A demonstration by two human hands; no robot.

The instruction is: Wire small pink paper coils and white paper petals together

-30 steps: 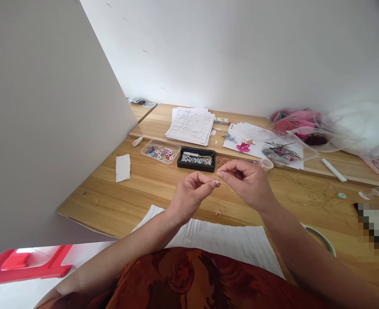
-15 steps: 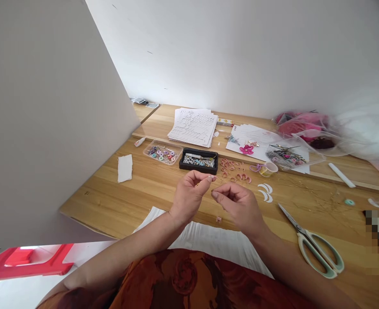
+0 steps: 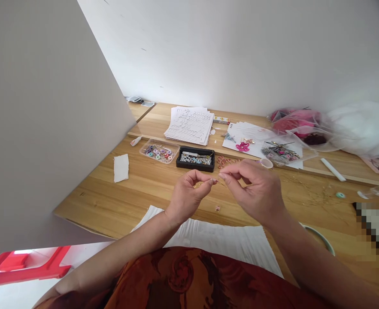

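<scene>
My left hand (image 3: 185, 196) is closed in a pinch, thumb against forefinger, on a small pinkish piece (image 3: 215, 182) with a thin strand reaching rightward from it. Just right of it, my right hand (image 3: 258, 189) pinches thumb and forefinger together; whatever lies between those tips is too small to make out. The fingertips of both hands are close but apart, above the wooden table. Behind my right hand, small curled pink pieces (image 3: 223, 161) are partly covered. Below the hands a tiny pink bit (image 3: 217, 208) lies on the wood.
A black tray (image 3: 180, 165) of silvery beads and a clear box (image 3: 141, 148) of coloured beads stand behind. Farther back lie stacked paper sheets (image 3: 189, 124) and pink fabric flowers (image 3: 242, 146). Scissors (image 3: 321, 236) are mostly under my right forearm; gold wire (image 3: 294, 182) is scattered right.
My right hand has risen and turned, now covering the white crescents and some pink pieces. Its forearm now hides most of the scissors. The left hand keeps its pinch; the view has shifted slightly.
</scene>
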